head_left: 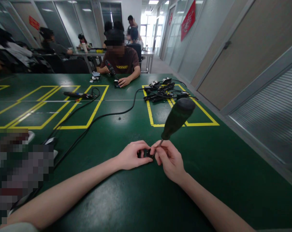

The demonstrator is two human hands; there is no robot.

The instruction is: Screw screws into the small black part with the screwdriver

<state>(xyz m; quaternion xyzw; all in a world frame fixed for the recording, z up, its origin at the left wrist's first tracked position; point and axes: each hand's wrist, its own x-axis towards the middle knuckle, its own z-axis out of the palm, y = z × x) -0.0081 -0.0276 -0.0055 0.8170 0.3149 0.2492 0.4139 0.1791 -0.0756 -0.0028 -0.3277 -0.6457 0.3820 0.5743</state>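
My left hand (pixel 134 155) rests low over the green table (pixel 107 199), its thumb and fingers closed around a small black part (pixel 149 152). What exactly the part is cannot be made out. Against it, from the right, my right hand (pixel 169 158) pinches the thin metal shaft of a screwdriver (pixel 177 117). The screwdriver leans up and to the right, with its thick dark handle above the fingers. Its tip is hidden among my fingers at the black part.
Black cables and dark devices (pixel 162 90) lie heaped inside yellow tape at the right rear. A long cable (pixel 112 113) crosses the table. Another dark tool (pixel 78 95) lies left. Across the table, a person (pixel 121 61) holds a power screwdriver (pixel 111 68). The near left is blurred out.
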